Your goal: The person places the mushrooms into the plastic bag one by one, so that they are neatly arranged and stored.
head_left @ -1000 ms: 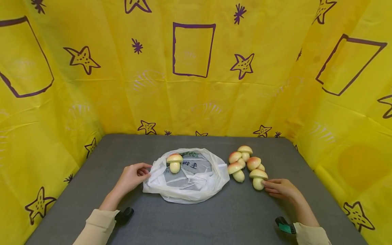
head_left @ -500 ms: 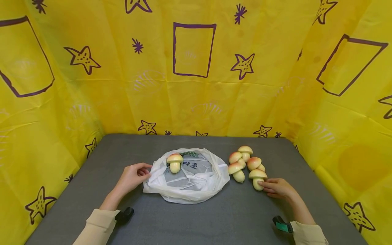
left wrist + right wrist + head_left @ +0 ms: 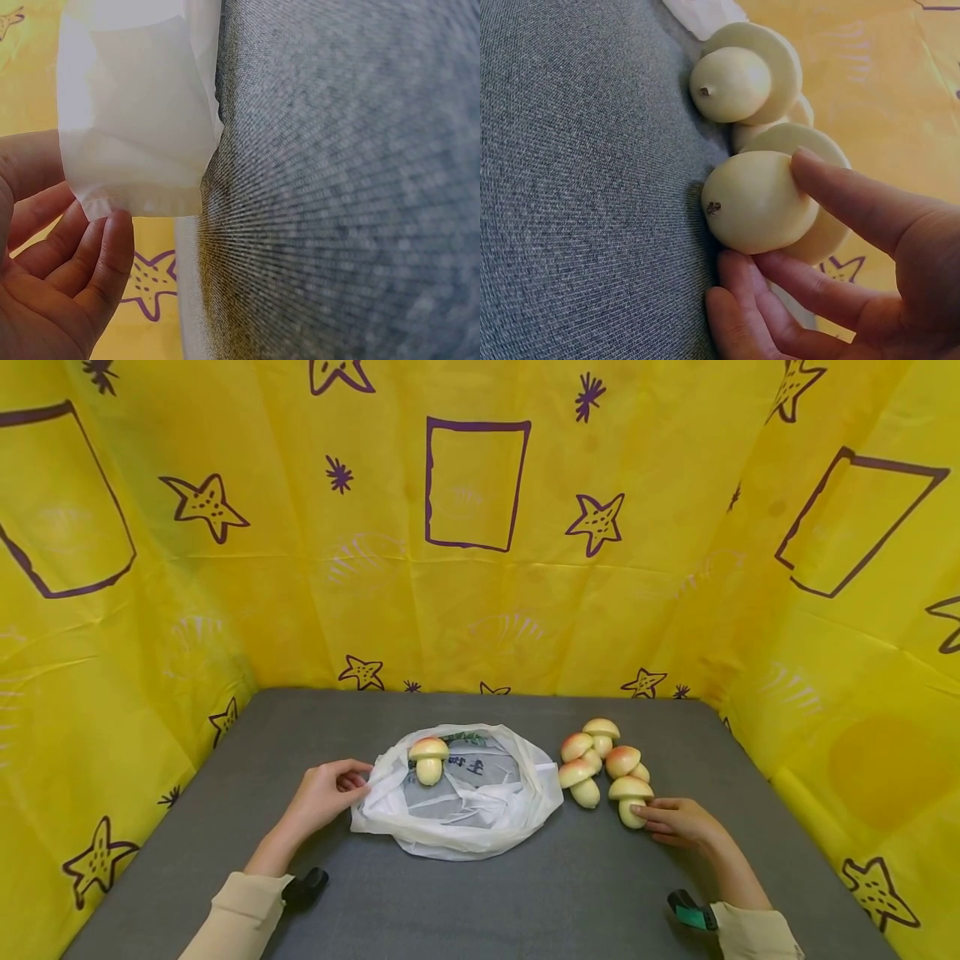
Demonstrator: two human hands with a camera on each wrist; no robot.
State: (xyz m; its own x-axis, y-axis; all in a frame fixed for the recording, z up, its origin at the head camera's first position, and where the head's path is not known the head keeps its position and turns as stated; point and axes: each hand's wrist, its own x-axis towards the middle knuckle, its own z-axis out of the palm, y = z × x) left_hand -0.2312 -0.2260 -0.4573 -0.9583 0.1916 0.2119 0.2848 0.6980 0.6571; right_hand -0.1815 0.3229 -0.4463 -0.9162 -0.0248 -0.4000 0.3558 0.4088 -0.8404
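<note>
A white plastic bag point(image 3: 480, 839) lies with its mouth spread wide, and one toy mushroom point(image 3: 428, 762) rests inside at its left. My left hand point(image 3: 326, 795) pinches the bag's left rim; in the left wrist view the bag wall point(image 3: 142, 105) hides part of the fingers. At the right, my right hand point(image 3: 684, 823) holds the stem of the nearest mushroom point(image 3: 631, 802). The right wrist view has the thumb on one side of that pale stem point(image 3: 757, 202) and the fingers below it, close to the table.
Several more mushrooms with reddish-yellow caps, among them one front-left mushroom point(image 3: 579, 782), cluster right of the bag on the dark grey table point(image 3: 495, 910). Yellow cloth point(image 3: 480, 593) with purple drawings walls in the back and both sides.
My right hand has shifted slightly left and its thumb has come onto the stem. The mushroom it holds has moved a touch left. My left hand and the bag stay put.
</note>
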